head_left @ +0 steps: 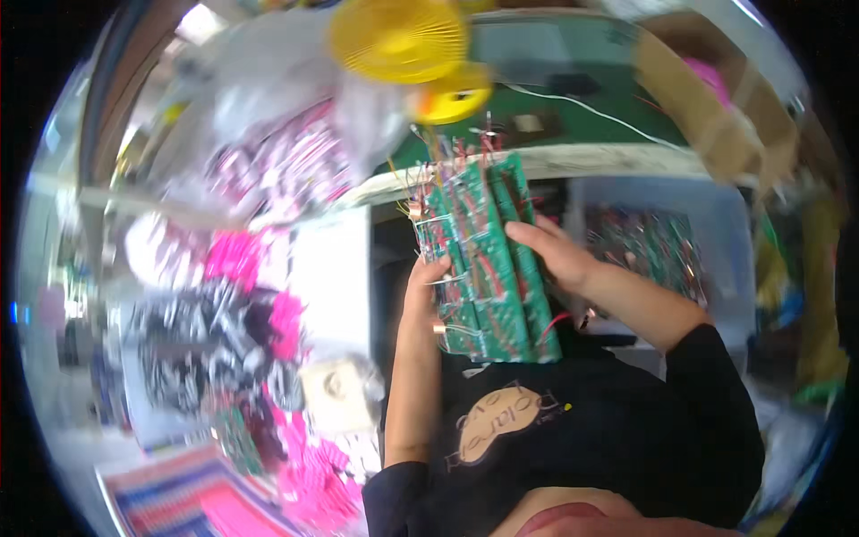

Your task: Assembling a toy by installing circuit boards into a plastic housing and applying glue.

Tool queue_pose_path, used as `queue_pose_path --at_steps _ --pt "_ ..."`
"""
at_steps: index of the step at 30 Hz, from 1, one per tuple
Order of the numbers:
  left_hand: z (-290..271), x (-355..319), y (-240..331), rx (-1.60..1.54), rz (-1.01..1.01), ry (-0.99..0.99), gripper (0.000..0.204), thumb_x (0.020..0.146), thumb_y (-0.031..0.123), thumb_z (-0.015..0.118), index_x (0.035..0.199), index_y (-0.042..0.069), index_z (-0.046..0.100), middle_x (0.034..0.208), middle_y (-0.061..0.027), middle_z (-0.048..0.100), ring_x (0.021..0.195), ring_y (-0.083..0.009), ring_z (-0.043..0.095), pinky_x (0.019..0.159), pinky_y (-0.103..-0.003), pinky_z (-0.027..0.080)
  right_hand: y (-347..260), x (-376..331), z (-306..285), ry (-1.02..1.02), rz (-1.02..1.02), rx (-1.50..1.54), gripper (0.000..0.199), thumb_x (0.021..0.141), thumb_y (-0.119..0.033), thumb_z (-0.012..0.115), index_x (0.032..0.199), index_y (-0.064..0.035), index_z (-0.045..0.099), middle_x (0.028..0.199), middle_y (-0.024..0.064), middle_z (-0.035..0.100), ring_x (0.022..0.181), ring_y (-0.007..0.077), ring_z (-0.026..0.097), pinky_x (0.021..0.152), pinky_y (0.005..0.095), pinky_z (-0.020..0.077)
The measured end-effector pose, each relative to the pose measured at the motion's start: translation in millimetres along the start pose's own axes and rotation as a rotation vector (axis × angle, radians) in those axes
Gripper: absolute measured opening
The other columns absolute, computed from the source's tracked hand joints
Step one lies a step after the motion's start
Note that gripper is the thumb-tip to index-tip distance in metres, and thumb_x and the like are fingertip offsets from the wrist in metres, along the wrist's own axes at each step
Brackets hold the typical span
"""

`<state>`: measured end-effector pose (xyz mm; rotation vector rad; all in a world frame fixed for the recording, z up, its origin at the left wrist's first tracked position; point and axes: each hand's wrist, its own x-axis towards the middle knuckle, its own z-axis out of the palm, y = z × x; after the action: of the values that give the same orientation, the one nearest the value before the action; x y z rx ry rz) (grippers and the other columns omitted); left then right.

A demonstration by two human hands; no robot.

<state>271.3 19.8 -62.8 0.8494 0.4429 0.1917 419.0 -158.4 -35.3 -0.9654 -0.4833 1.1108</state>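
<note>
A stack of green circuit boards [488, 277], several panels with red, yellow and white wires sticking out, is held up in front of my body. My left hand [424, 279] grips its left edge, thumb lying over the front. On the opposite edge, my right hand [557, 254] is closed round the boards, with its thumb on the rear panel. The fingers behind the stack are hidden. Loose wire ends bristle from the top and left side, somewhat blurred.
Right of me stands a translucent plastic bin [738, 268] with many wired boards inside. Ahead, a green-topped bench [591, 98] bears a yellow fan [398, 40] and a cardboard box [756, 107]. On the left are grey parts [192, 349] and bright pink pieces [313, 479].
</note>
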Motion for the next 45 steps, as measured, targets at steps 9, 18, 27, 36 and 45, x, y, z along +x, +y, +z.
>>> queue_pose_path --at_steps 9,18,27,36,45 --pt "-72.5 -172.3 130.5 0.596 0.454 0.498 0.084 0.07 0.003 0.082 0.142 0.0 0.039 0.117 -0.0102 0.062 0.104 -0.021 0.062 0.092 -0.036 0.052 37.5 83.7 183.2 -0.527 0.275 -0.192 0.036 0.086 -0.013 0.074 0.117 -0.0003 0.064 0.105 0.008 0.07 0.095 0.0167 0.066 0.086 0.0315 0.0519" --pt "-165.1 -353.9 199.6 1.219 0.47 1.244 0.074 0.068 0.012 0.081 0.13 -0.002 0.044 0.097 -0.0194 0.066 0.08 -0.0256 0.068 0.069 -0.038 0.055 174.8 113.4 401.6 -0.703 0.29 -0.195 0.024 0.085 -0.01 0.076 0.105 -0.0002 0.07 0.097 0.0065 0.072 0.084 0.0151 0.066 0.077 0.0309 0.0524" --pt "-277.1 -495.7 275.5 1.111 0.368 1.146 0.088 0.071 0.016 0.088 0.141 -0.002 0.038 0.123 -0.0146 0.063 0.11 -0.0211 0.062 0.095 -0.035 0.05 283.5 130.2 543.2 -1.021 0.66 0.332 0.035 0.091 -0.012 0.069 0.124 -0.0028 0.058 0.117 0.0091 0.066 0.103 0.0232 0.066 0.091 0.0422 0.0555" --pt "-396.0 -517.4 261.8 1.251 0.004 1.23 0.081 0.073 0.013 0.082 0.142 0.006 0.04 0.131 -0.0187 0.051 0.119 -0.0279 0.056 0.099 -0.039 0.047 366.1 139.4 571.9 -0.861 0.94 -0.305 0.022 0.092 -0.013 0.068 0.108 -0.0006 0.061 0.094 0.0113 0.064 0.075 0.0188 0.065 0.053 0.0264 0.0569" --pt "-330.1 -455.0 196.0 1.642 -0.221 1.601 0.13 0.059 0.059 0.086 0.158 0.016 0.014 0.163 -0.0199 0.007 0.148 -0.0428 0.011 0.101 -0.081 0.02 376.7 143.1 557.4 -0.684 0.922 -0.053 0.028 0.093 0.0 0.057 0.119 0.0066 0.051 0.105 0.0198 0.062 0.089 0.0328 0.068 0.08 0.0423 0.0636"
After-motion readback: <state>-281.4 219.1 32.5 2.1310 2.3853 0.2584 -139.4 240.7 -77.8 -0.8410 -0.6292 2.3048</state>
